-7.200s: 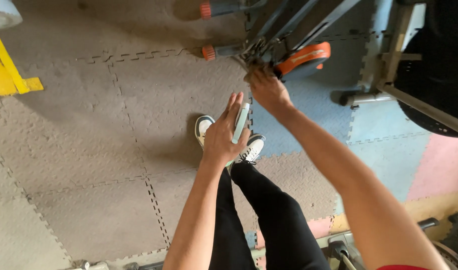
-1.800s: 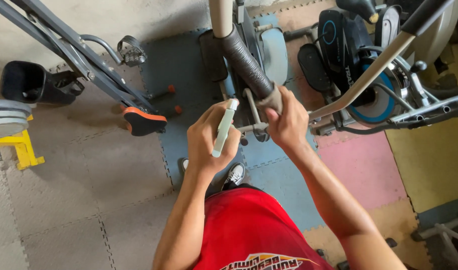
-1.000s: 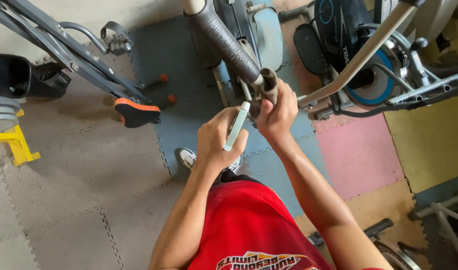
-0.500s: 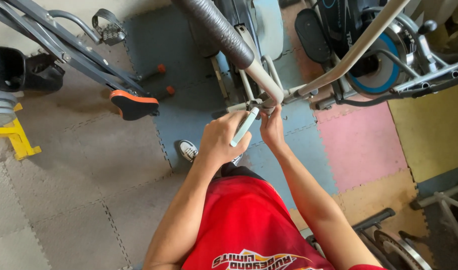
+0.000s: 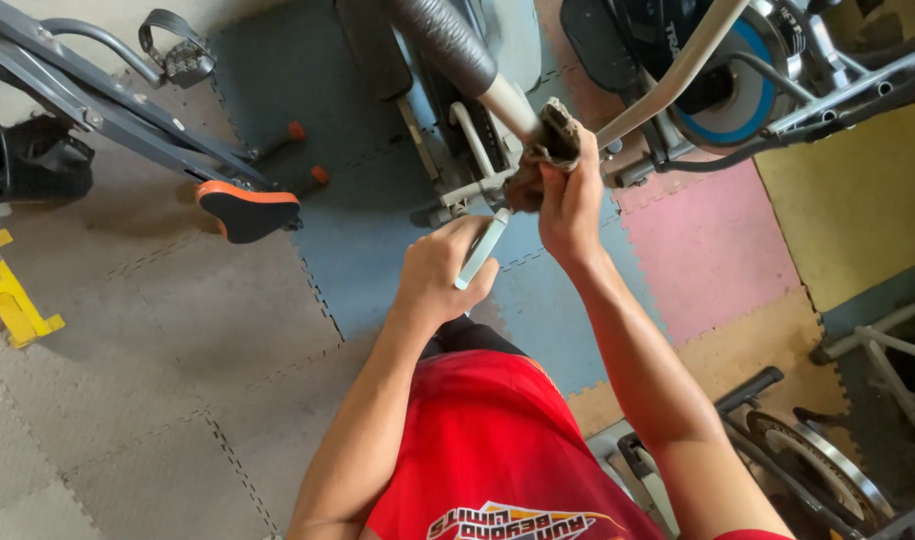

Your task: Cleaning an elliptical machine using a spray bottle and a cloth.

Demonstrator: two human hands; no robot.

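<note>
Gripping a pale tube point(image 5: 481, 250) in left hand point(image 5: 440, 275), right hand point(image 5: 570, 195) pressing rag point(image 5: 550, 150) above

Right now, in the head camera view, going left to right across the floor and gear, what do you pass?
Yellow stand → orange-edged black seat → left hand holding a pale slim bottle → right hand pressing a brown cloth to the machine's bar → pink floor mat → yellow floor mat.

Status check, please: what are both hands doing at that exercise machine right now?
Left hand grips pale bottle. Right hand presses brown cloth on handlebar. Nothing in between.
</note>
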